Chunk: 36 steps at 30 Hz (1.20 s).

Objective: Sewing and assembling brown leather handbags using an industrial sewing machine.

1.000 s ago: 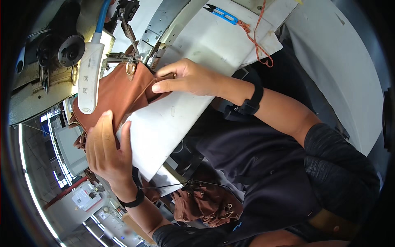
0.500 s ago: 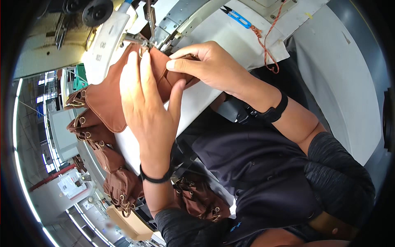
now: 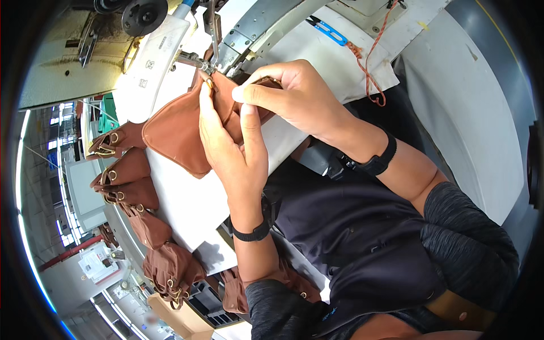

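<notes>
Both your hands work a smooth, leather-like brown bag piece at a metal sewing-machine foot.
The piece lies across the far end of the white tabletop, its rounded flap toward the left edge. Your left hand rests along it, fingers straight and close together near a gold-coloured metal ring, thumb spread apart. Your right hand pinches its folded edge between thumb and forefinger; the other fingertips are hidden. Brown pouches with gold-coloured rings line the tabletop's left edge; blue-handled thread snips on an orange cord lie toward its far right corner.
</notes>
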{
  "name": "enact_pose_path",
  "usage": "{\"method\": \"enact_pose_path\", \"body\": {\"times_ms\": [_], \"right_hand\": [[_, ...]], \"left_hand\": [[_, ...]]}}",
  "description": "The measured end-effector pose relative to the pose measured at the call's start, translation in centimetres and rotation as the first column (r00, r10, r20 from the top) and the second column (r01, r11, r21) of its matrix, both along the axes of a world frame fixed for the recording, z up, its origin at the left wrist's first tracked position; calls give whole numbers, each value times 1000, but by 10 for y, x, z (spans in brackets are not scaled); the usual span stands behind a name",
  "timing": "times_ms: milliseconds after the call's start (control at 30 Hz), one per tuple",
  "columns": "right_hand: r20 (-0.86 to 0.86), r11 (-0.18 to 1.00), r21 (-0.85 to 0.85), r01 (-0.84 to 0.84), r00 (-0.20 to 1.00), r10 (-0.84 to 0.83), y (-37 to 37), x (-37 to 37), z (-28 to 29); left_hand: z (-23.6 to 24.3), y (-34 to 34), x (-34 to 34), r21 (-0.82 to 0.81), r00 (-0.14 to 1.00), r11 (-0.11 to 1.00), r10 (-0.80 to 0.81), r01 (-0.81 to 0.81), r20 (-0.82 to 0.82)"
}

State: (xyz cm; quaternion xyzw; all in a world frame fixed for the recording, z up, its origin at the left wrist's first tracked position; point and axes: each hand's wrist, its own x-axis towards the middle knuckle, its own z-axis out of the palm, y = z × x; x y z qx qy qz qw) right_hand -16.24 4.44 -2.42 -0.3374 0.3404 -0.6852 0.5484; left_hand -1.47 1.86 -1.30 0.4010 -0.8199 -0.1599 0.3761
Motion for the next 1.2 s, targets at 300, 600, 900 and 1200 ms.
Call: {"method": "enact_pose_path", "body": {"times_ms": [300, 600, 900, 1200], "right_hand": [[-82, 1000, -2, 27, 996, -28, 4, 2, -1], [-84, 999, -24, 20, 996, -22, -5, -3, 1], [-242, 996, -28, 83, 966, -87, -22, -2, 10], [-369, 987, 12, 159, 918, -143, -30, -5, 17]], "left_hand": [[5, -5, -6, 123, 984, 986, 128, -113, -123], [8, -9, -11, 65, 989, 989, 134, -131, -57], [10, -24, -10, 91, 987, 984, 155, -151, -41], [11, -31, -7, 41, 979, 987, 162, -158, -121]]}}
